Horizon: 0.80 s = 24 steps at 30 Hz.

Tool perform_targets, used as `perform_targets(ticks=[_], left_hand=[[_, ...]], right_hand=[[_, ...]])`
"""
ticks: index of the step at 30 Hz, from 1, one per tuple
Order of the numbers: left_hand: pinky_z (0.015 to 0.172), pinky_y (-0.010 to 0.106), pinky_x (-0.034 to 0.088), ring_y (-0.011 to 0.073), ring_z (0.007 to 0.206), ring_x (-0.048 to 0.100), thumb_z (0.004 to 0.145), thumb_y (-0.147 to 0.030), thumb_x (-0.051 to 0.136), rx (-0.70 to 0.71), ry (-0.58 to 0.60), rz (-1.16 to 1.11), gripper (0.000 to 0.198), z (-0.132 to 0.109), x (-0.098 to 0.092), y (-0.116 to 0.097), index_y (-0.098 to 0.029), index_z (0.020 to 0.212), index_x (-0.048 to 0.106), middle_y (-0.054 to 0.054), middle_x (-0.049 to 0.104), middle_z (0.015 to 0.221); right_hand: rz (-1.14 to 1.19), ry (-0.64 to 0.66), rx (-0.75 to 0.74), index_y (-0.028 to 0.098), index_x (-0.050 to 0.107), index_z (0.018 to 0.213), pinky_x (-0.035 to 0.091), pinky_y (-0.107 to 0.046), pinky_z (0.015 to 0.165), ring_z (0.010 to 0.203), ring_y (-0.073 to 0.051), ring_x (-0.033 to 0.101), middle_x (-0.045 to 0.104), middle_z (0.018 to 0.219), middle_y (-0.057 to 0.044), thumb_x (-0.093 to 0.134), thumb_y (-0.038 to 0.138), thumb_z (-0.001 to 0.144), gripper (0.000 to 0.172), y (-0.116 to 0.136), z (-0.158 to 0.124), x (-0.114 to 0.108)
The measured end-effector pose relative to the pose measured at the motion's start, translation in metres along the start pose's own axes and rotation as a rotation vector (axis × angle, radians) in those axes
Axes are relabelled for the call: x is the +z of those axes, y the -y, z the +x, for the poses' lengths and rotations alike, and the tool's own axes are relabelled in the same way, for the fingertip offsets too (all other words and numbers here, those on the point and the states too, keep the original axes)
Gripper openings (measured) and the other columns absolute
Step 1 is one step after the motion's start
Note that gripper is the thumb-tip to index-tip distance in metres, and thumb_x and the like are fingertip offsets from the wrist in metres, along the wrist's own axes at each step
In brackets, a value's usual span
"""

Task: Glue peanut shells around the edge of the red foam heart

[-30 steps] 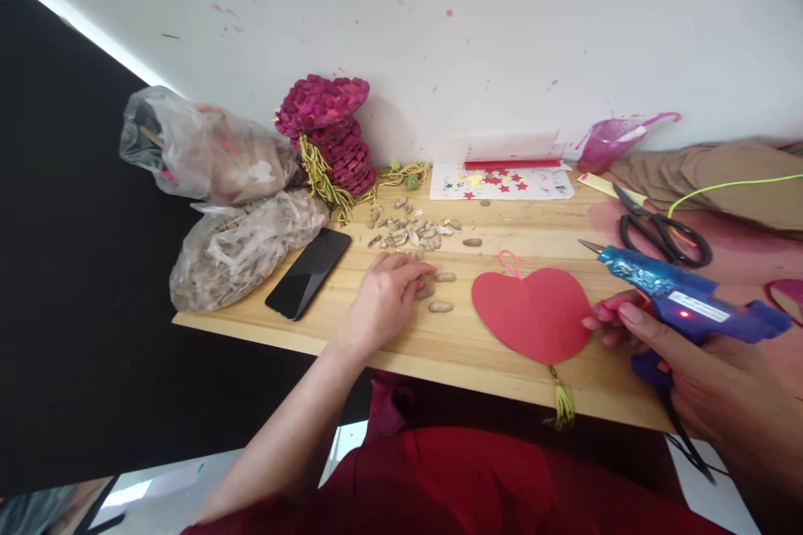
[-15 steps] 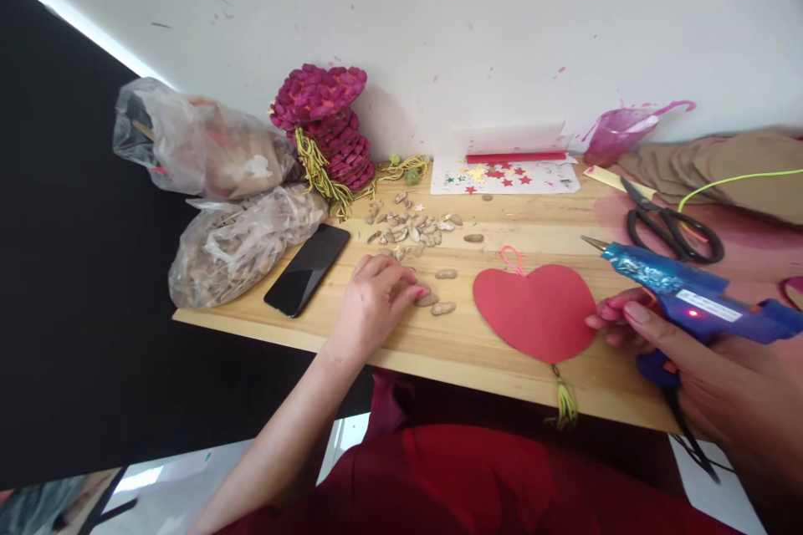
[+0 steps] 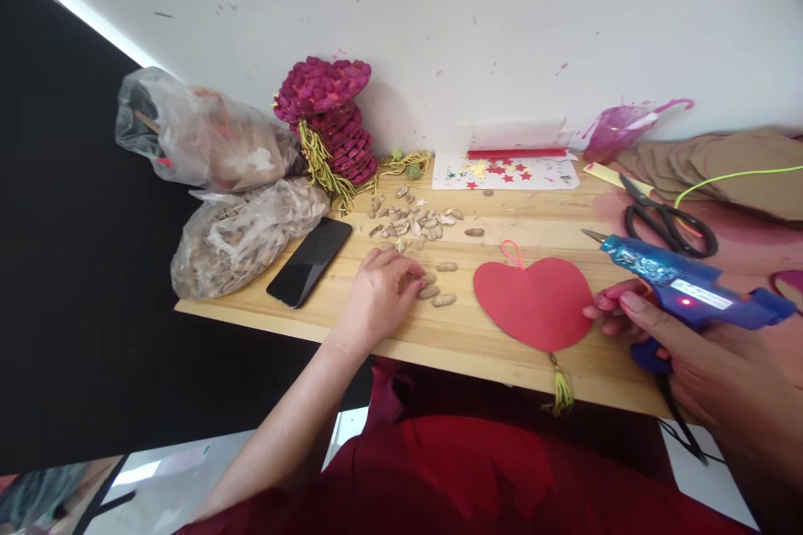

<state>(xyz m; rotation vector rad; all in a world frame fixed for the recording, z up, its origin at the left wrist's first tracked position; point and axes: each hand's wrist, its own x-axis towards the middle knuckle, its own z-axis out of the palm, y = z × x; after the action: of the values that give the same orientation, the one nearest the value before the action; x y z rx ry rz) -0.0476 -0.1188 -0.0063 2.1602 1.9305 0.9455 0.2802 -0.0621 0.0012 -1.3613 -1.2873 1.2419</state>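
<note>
Desk (image 3: 552,221) carries, at its back edge, a stack of bumpy purple pieces (image 3: 335,121) that look finished. Towards its right end, the right hand (image 3: 708,368) wraps its fingers round a glue gun (image 3: 690,284). Near the front edge lies a red heart (image 3: 533,301): loop (image 3: 519,252) and tassel (image 3: 563,393) attached, face bare, apparently barely begun. The left hand (image 3: 384,292) curls its fingers at loose peanuts (image 3: 445,299); whether they grip one, I cannot tell

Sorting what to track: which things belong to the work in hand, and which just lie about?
Seemingly part of the work:
- glue gun, held in the right hand
- red heart
- peanuts by the left hand

Apparently just lying about:
- phone
- scissors
- upper plastic bag
</note>
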Motion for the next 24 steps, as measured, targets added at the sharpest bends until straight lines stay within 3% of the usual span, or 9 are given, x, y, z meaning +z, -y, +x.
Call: perform_targets(ticks=[5, 13, 19, 22, 24], left_hand=[[0.087, 0.04, 0.052, 0.0229, 0.093, 0.062, 0.086, -0.014, 0.072, 0.032, -0.008, -0.044, 0.007, 0.008, 0.0, -0.014, -0.02, 0.089, 0.07, 0.004, 0.073, 0.09], [0.087, 0.044, 0.05, 0.0239, 0.088, 0.062, 0.083, -0.015, 0.075, 0.078, 0.005, -0.008, 0.006, 0.013, 0.019, -0.03, -0.018, 0.084, 0.07, 0.005, 0.073, 0.088], [0.08, 0.039, 0.05, 0.0195, 0.078, 0.059, 0.095, -0.025, 0.063, 0.096, -0.043, -0.066, 0.019, -0.001, 0.003, -0.027, -0.018, 0.079, 0.07, 0.004, 0.068, 0.077], [0.081, 0.036, 0.052, 0.019, 0.086, 0.061, 0.097, -0.017, 0.058, 0.098, -0.015, -0.11, 0.015, -0.014, -0.001, -0.024, -0.018, 0.098, 0.072, 0.006, 0.069, 0.087], [0.084, 0.036, 0.053, 0.02, 0.093, 0.062, 0.095, -0.015, 0.061, 0.084, 0.004, -0.139, 0.022, -0.021, 0.0, -0.02, -0.019, 0.114, 0.07, 0.007, 0.069, 0.095]], right_hand=[[0.027, 0.024, -0.013, 0.023, 0.073, 0.084, 0.054, -0.029, 0.067, 0.071, -0.018, 0.069, 0.074, 0.079, -0.002, 0.082, 0.045, 0.077, 0.025, -0.011, 0.002, -0.007], [0.025, 0.02, 0.007, 0.023, 0.072, 0.085, 0.053, -0.031, 0.065, 0.072, -0.02, 0.069, 0.075, 0.082, -0.003, 0.082, 0.046, 0.075, 0.028, -0.011, 0.001, -0.007], [0.043, 0.033, 0.001, 0.022, 0.072, 0.086, 0.053, -0.03, 0.068, 0.072, -0.019, 0.069, 0.075, 0.082, -0.004, 0.081, 0.046, 0.078, 0.027, -0.013, 0.002, -0.007], [0.05, 0.038, -0.006, 0.023, 0.072, 0.085, 0.053, -0.028, 0.067, 0.072, -0.018, 0.069, 0.075, 0.082, -0.002, 0.081, 0.046, 0.078, 0.025, -0.014, 0.002, -0.007], [0.048, 0.037, -0.017, 0.024, 0.072, 0.086, 0.053, -0.027, 0.068, 0.073, -0.017, 0.069, 0.074, 0.081, -0.002, 0.081, 0.045, 0.079, 0.024, -0.014, 0.002, -0.007]])
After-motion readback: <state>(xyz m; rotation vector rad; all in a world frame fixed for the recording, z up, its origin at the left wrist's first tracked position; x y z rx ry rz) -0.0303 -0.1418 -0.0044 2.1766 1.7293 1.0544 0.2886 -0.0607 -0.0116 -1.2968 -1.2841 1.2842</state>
